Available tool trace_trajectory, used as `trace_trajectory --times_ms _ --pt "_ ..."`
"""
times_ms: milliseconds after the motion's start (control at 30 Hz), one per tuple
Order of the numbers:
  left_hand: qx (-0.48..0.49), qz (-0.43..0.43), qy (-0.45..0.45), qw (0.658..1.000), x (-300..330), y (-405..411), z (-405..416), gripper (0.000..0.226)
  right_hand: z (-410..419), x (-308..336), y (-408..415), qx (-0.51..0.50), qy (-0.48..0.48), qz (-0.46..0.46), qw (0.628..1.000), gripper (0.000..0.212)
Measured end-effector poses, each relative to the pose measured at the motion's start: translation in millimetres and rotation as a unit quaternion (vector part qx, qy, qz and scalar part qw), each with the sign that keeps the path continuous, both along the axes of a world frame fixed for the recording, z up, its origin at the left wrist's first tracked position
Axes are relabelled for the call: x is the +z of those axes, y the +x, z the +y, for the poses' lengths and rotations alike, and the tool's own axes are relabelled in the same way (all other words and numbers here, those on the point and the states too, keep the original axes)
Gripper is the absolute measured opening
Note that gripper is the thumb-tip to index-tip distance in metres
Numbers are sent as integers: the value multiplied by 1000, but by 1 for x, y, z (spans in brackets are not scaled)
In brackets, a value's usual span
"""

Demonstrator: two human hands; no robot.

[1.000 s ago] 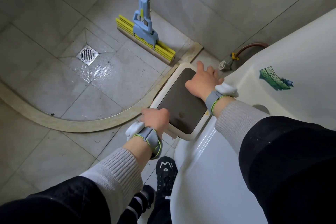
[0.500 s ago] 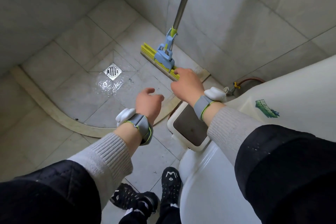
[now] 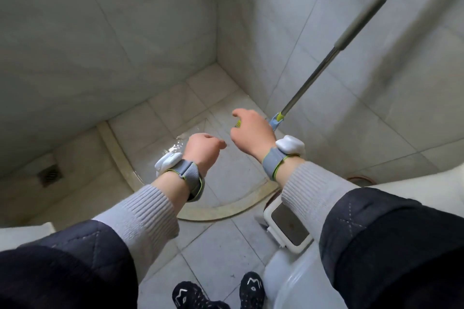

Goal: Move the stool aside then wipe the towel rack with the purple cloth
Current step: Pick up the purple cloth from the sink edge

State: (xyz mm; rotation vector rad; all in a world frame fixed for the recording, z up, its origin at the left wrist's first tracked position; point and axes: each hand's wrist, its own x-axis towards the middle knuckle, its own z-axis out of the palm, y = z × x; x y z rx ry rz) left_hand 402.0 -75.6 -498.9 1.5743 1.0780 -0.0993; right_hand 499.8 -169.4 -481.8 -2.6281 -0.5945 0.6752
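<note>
Your left hand [image 3: 202, 150] and right hand [image 3: 252, 132] hang in the air above the shower floor [image 3: 226, 173], both empty, fingers loosely curled and clamped on nothing. The two hands are near each other but not touching, the right one a little farther from you than the left. Each wrist carries a grey strap with a white device on it, the left wrist device [image 3: 167, 162] on the outer side and the right wrist device [image 3: 290, 144] likewise.

The stool [image 3: 288, 227] stands on the floor under your right forearm, well below the hands and apart from both. Its white frame and dark seat panel show; your sleeve hides its far corner. It sits just outside the curved shower curb [image 3: 221, 211] and right against the white basin [image 3: 296, 281] at your right side.

Beyond the stool, a mop handle [image 3: 334, 52] leans against the tiled wall, its lower end passing behind your right hand. The mop head is probably hidden by that hand. A floor drain [image 3: 49, 175] lies far to the left of the stool. Your shoes [image 3: 251, 288] stand on the floor tiles, nearer you than the stool.
</note>
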Motion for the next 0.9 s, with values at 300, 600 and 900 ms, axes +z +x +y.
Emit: trace_trajectory --times_ms 300,600,900 --pt "25 -39 46 998 111 -50 102 10 102 109 -47 71 25 -44 996 59" --pt "15 -33 127 991 173 -114 178 9 182 167 -97 162 34 -64 984 57" --pt "69 14 167 983 213 -180 251 19 277 205 -143 275 48 -71 958 58"
